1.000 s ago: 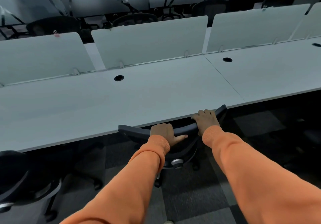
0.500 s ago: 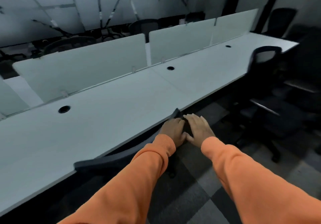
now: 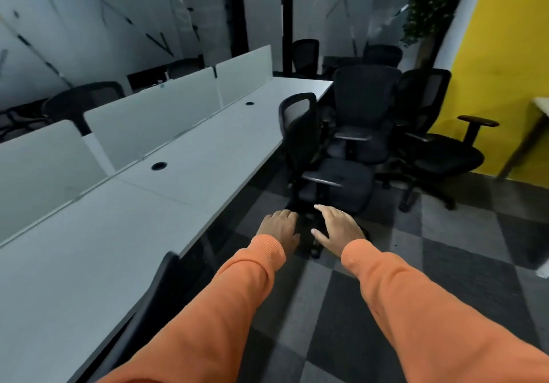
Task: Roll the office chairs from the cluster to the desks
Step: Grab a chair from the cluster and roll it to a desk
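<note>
A long row of pale grey desks (image 3: 190,168) runs from the near left to the far middle. One black office chair (image 3: 154,299) is tucked under the desk edge at my lower left, only its backrest showing. My left hand (image 3: 279,228) and my right hand (image 3: 338,228) hover in the air over the floor, fingers relaxed, holding nothing. Just beyond them stands a black chair (image 3: 326,174) beside the desk edge. Behind it a cluster of black chairs (image 3: 368,115) crowds the far end, with another chair (image 3: 439,150) at its right.
Frosted divider panels (image 3: 154,115) stand along the desks' far side, with more chairs behind them. A yellow wall (image 3: 505,70) and a plant (image 3: 430,5) close off the right. Grey checkered carpet (image 3: 445,263) spreads between me and the cluster.
Both hands have come off the backrest of the chair pushed under the desk. The view has swung right, bringing the chair cluster and yellow wall into sight.
</note>
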Demonstrator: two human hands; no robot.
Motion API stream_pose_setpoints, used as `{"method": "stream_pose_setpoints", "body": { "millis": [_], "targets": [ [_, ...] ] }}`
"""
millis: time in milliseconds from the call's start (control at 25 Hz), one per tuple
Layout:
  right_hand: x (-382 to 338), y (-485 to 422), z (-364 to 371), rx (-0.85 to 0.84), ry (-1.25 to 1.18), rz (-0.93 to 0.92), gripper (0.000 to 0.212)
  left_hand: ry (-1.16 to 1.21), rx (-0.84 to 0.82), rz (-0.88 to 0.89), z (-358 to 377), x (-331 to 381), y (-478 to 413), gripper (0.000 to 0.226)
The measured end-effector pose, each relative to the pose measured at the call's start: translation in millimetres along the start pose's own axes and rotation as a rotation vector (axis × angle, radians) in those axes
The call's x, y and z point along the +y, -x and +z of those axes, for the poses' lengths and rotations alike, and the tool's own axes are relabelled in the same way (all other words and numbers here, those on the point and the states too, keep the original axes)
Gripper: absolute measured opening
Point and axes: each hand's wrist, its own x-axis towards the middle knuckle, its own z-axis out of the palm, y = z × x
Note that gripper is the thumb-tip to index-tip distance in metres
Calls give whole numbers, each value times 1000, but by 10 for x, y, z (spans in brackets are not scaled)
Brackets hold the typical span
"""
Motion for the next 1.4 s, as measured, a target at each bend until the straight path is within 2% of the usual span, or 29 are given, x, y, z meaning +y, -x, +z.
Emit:
{"method": "stream_pose_setpoints", "body": {
  "millis": [320, 640, 880, 1040, 1400],
  "targets": [
    [1106, -827, -289, -1, 15, 8, 61, -54, -42, 59, 13, 534, -1593, 52],
    [1565, -1541, -357, -44, -21, -10, 58, -73, -66, 32, 1, 583, -2405, 56],
    [1500, -2213, -185, -65, -85, -8, 56, -72, -86, 34, 83, 181, -2918, 56],
    [1375, -2865, -32, -76, -65, -36, 55, -56, -36, 44, 70, -335, -3448, 53],
    [1140, -4460, 299, -102, -31, 25, 55, -11, -23, 12, 17, -1571, -4729, 52]
  ]
}}
